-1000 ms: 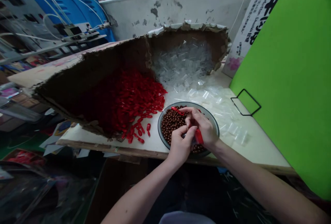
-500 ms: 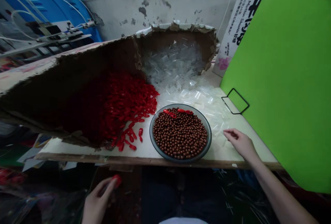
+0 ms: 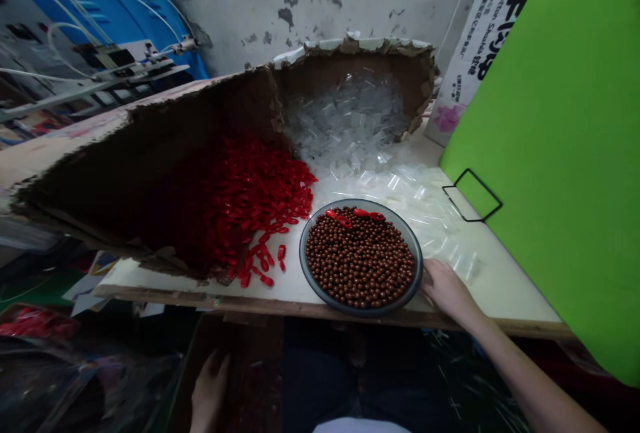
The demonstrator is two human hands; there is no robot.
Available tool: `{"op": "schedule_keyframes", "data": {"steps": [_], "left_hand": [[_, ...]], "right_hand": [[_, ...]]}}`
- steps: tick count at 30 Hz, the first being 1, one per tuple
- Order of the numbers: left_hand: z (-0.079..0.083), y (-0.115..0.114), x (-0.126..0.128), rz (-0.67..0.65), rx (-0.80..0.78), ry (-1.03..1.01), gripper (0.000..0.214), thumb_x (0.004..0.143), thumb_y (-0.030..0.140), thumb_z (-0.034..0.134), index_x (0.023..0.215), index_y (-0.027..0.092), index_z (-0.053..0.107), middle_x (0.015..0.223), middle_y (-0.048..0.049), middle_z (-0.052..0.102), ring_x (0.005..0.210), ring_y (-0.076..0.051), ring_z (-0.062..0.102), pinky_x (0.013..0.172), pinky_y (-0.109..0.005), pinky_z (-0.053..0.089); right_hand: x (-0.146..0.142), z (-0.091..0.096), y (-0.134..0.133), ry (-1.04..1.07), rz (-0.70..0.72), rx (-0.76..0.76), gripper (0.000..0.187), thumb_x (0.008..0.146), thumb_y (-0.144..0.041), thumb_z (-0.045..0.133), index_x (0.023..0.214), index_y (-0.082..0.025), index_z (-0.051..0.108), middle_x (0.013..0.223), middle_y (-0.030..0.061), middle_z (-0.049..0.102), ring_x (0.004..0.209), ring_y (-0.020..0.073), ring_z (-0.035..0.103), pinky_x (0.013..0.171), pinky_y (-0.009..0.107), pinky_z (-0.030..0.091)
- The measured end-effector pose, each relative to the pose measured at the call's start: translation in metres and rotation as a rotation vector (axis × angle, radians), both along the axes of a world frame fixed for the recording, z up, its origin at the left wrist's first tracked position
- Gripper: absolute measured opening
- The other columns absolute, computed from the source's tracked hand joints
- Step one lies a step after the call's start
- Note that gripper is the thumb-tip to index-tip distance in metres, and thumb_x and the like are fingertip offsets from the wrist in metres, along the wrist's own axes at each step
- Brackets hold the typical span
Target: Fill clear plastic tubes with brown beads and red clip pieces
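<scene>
So the bowl [image 3: 406,228] of brown beads [image 3: 360,263] is right at the right hand's [image 3: 447,290] fingertips, on its right rim; can't tell if they're gripping. Left hand [image 3: 209,385] hangs well below-left of the bowl, fingers loosely parted.

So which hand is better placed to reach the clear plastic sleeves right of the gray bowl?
Probably the right hand: it is beside the gray bowl's right rim, close to the clear plastic sleeves. The left hand is below the white tabletop.
</scene>
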State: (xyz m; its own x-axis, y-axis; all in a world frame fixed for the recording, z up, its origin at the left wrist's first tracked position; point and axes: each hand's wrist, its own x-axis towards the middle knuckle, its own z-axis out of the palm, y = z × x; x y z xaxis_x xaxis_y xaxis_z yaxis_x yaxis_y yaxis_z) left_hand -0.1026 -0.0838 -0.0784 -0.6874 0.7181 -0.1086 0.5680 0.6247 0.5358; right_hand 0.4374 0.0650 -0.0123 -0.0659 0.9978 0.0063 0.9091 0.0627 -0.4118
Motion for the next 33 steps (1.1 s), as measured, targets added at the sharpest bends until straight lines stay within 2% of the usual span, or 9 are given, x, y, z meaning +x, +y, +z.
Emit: {"op": "schedule_keyframes", "data": {"steps": [2,6,9,11,16,19,23,29,33], "left_hand": [[0.031,0.023,0.021,0.012,0.085,-0.058,0.049,0.07,0.05,0.053,0.103,0.016,0.066,0.099,-0.014,0.071,0.095,-0.033,0.066,0.084,-0.044,0.051],[0.106,0.066,0.093,-0.038,0.53,-0.145,0.045,0.077,0.046,0.055,0.109,0.015,0.063,0.104,-0.0119,0.068,0.099,-0.026,0.064,0.094,-0.041,0.046],[0.146,0.096,0.158,-0.3,0.678,-0.228,0.031,0.084,0.034,0.055,0.11,0.018,0.062,0.107,-0.0092,0.066,0.1,-0.021,0.062,0.094,-0.037,0.046],[0.159,0.115,0.197,-0.519,0.754,-0.225,0.023,0.086,0.027,0.053,0.104,0.019,0.064,0.104,-0.0082,0.065,0.1,-0.02,0.06,0.095,-0.037,0.046],[0.159,0.152,0.258,-0.842,0.795,-0.227,0.02,0.088,0.018,0.05,0.101,0.019,0.065,0.103,-0.0079,0.063,0.099,-0.017,0.06,0.092,-0.034,0.048],[0.153,0.159,0.266,-0.871,0.737,-0.199,0.021,0.088,0.018,0.05,0.103,0.019,0.065,0.106,-0.0082,0.062,0.102,-0.018,0.058,0.094,-0.036,0.047],[0.149,0.158,0.261,-0.821,0.714,-0.224,0.02,0.088,0.02,0.05,0.101,0.019,0.065,0.104,-0.0073,0.062,0.1,-0.018,0.059,0.094,-0.036,0.047],[0.158,0.151,0.27,-1.001,0.728,-0.172,0.034,0.086,0.019,0.053,0.12,0.025,0.058,0.114,-0.0082,0.059,0.107,-0.019,0.056,0.096,-0.036,0.046],[0.164,0.153,0.276,-1.123,0.75,-0.064,0.038,0.085,0.021,0.057,0.121,0.029,0.058,0.118,-0.0084,0.056,0.11,-0.02,0.054,0.096,-0.037,0.046]], "right_hand": [[0.001,0.002,0.004,0.01,-0.043,-0.049,0.039,0.076,-0.028,0.055,0.112,-0.015,0.064,0.103,0.0122,0.068,0.098,0.0284,0.06,0.087,0.038,0.046],[0.005,0.011,0.007,0.021,-0.136,-0.09,0.032,0.076,-0.033,0.055,0.1,-0.016,0.069,0.093,0.011,0.072,0.085,0.0274,0.066,0.071,0.035,0.049],[0.004,0.013,0.006,0.044,-0.172,-0.092,0.03,0.074,-0.035,0.059,0.094,-0.018,0.071,0.091,0.0101,0.073,0.084,0.0284,0.067,0.07,0.036,0.049],[0.001,0.013,0.004,0.071,-0.19,-0.074,0.03,0.072,-0.034,0.061,0.096,-0.018,0.071,0.091,0.0097,0.072,0.084,0.0275,0.067,0.071,0.036,0.05],[0.0,0.019,-0.008,0.162,-0.234,0.01,0.04,0.074,-0.032,0.065,0.11,-0.015,0.066,0.095,0.0095,0.068,0.081,0.0208,0.065,0.075,0.033,0.052],[0.008,0.038,-0.013,0.327,-0.315,0.153,0.053,0.074,-0.042,0.068,0.12,-0.016,0.061,0.1,0.0095,0.064,0.08,0.0185,0.063,0.076,0.034,0.054],[0.007,0.077,-0.008,0.71,-0.291,0.3,0.042,0.07,-0.047,0.073,0.102,-0.019,0.069,0.109,0.0089,0.059,0.087,0.0181,0.061,0.084,0.036,0.053],[-0.05,0.118,0.008,1.265,-0.234,-0.135,0.036,0.068,-0.042,0.077,0.092,-0.018,0.065,0.091,0.0052,0.065,0.079,0.0159,0.061,0.072,0.03,0.053],[-0.091,0.123,0.014,1.357,-0.182,-0.305,0.032,0.065,-0.038,0.079,0.084,-0.017,0.063,0.078,-0.0006,0.061,0.068,0.0108,0.057,0.062,0.022,0.048]]}}
